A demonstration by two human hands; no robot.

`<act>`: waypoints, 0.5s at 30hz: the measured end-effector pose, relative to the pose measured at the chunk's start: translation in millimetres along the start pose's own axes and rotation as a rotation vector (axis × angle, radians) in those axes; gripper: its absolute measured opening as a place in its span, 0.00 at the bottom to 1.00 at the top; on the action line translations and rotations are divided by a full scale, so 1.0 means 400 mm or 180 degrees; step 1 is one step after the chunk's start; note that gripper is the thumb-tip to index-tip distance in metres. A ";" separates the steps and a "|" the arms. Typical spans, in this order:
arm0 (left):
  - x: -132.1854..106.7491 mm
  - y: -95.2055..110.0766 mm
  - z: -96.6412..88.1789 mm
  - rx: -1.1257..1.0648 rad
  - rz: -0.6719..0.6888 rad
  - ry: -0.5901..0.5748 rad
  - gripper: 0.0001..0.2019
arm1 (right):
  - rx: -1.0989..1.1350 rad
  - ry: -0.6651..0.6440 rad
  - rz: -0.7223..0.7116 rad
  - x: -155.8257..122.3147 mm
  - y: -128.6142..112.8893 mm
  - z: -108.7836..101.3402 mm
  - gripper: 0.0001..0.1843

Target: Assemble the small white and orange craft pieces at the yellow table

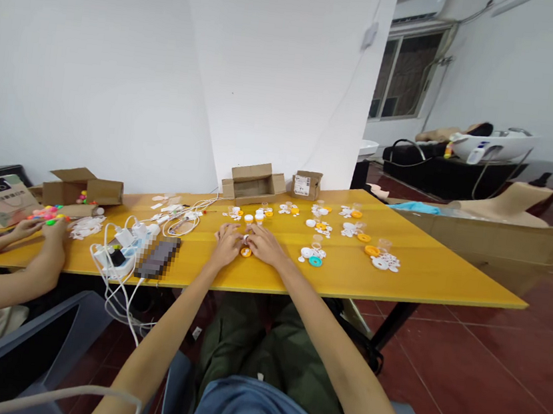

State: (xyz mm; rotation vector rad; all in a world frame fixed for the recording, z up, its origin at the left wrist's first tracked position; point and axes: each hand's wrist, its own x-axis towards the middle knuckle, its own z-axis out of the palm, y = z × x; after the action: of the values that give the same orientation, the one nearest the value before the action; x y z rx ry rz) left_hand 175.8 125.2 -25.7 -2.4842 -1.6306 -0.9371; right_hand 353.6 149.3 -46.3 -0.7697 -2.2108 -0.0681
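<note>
My left hand (227,242) and my right hand (262,241) rest close together on the yellow table (430,266), fingertips meeting over a small white part (246,236) that they pinch between them. A small orange ring piece (246,252) lies on the table just below the two hands. More small orange and white pieces (258,215) stand right behind the hands. A teal ring with white parts (314,257) lies to the right of my right hand.
Small heaps of white and orange parts (385,259) spread across the table's right half. Open cardboard boxes (254,183) stand at the back edge. A power strip with chargers, cables (122,252) and a dark phone (157,257) lie left. Another person's hands (42,226) hold colourful pieces at far left.
</note>
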 end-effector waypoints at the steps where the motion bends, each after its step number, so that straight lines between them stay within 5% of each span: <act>1: 0.000 -0.001 0.000 0.0008 -0.0023 0.0011 0.11 | 0.0024 0.0014 0.0026 0.000 0.001 0.000 0.10; 15: -0.003 0.013 -0.002 0.0149 -0.0192 0.0124 0.08 | 0.0545 0.0408 0.0582 0.001 0.017 0.000 0.08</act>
State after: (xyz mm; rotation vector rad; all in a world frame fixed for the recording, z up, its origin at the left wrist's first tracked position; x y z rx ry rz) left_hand 179.4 121.5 -24.3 -2.3842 -1.7039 -0.9359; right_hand 357.3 155.1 -47.5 -0.8433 -1.9877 0.1565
